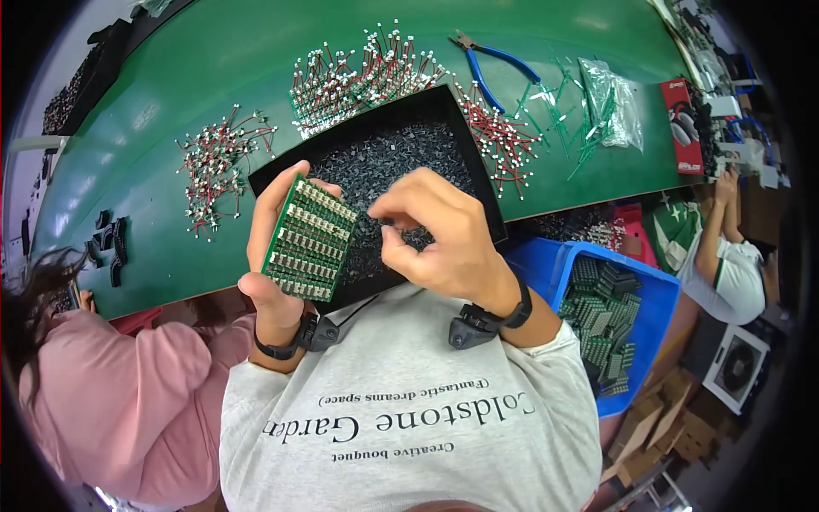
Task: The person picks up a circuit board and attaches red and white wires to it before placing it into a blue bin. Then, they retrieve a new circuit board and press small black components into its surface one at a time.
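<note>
My left hand (271, 282) is closed round the edges of a green circuit board panel (312, 242), held tilted above a black tray (478, 183). Rows of small pale connectors cover the panel's face. Just right of the panel, my right hand (444, 230) is curled, thumb and forefinger tips close together in a pinch. Whatever lies between those fingertips is too small to make out. Beneath both hands, a heap of small black parts (397, 154) fills the tray.
Boards with red-wired white connectors (363, 81) stand behind the tray; loose wired pieces (223, 166) lie left. Blue-handled cutters (488, 72), green strips (559, 107) and a plastic bag (618, 107) are at right. A blue bin (657, 316) holds several boards. A person in pink (128, 401) sits left.
</note>
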